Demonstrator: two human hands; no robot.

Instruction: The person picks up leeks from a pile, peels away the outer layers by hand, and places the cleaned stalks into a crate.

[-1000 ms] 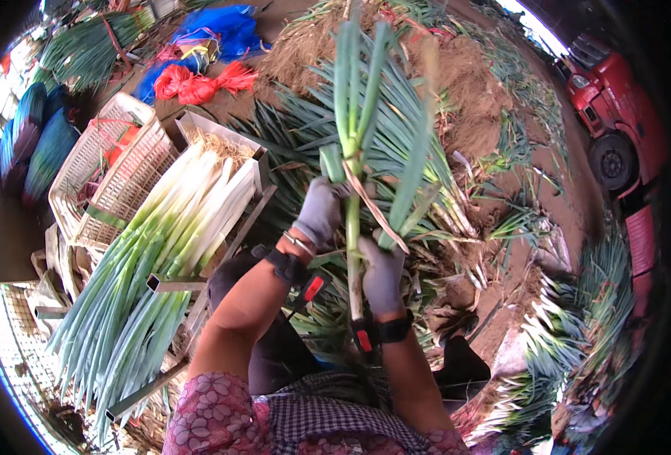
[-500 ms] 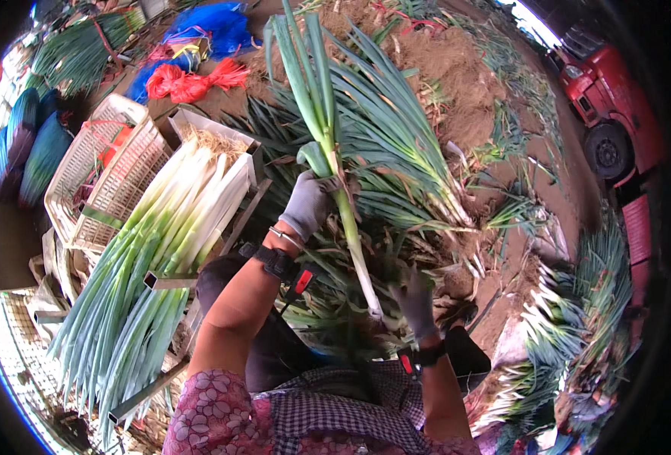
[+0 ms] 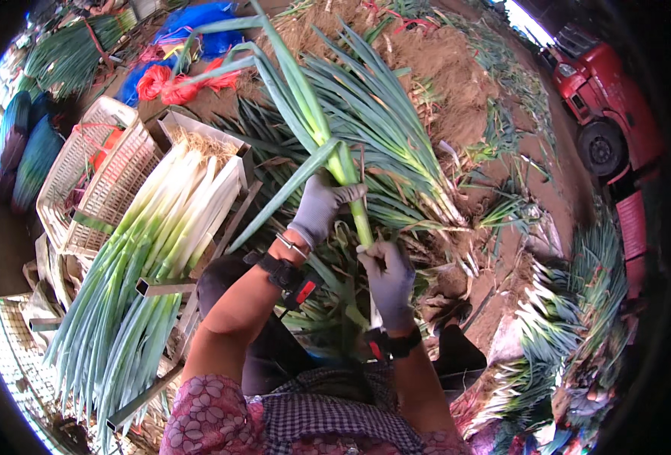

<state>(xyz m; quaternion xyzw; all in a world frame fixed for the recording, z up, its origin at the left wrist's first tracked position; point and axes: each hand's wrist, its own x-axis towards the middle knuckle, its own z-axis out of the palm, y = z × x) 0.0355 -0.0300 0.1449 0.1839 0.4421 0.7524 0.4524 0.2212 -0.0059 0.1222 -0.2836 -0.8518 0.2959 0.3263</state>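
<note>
A long green onion (image 3: 316,121) slants across the middle, its leaves up and away from me and its pale stem toward my lap. My gloved left hand (image 3: 322,206) is closed round the stalk, thumb across it. Just below, my gloved right hand (image 3: 388,274) pinches the stem at its thumb and fingertips. One long leaf (image 3: 286,193) droops down to the left past my left wrist. The root end is partly hidden by my right hand and wrist.
Left, trimmed green onions (image 3: 161,205) lie in a metal-framed rack (image 3: 199,125). Beside it stands a cream plastic crate (image 3: 70,167). Untrimmed onions (image 3: 396,129) lie ahead on soil. More onions (image 3: 551,307) are at right, with a red vehicle (image 3: 612,106) beyond. Red twine (image 3: 172,85) lies far left.
My right hand has moved up and left from beside the root end to the stem below my left hand. A leaf has swung down to the left, and the onion's top has tilted left.
</note>
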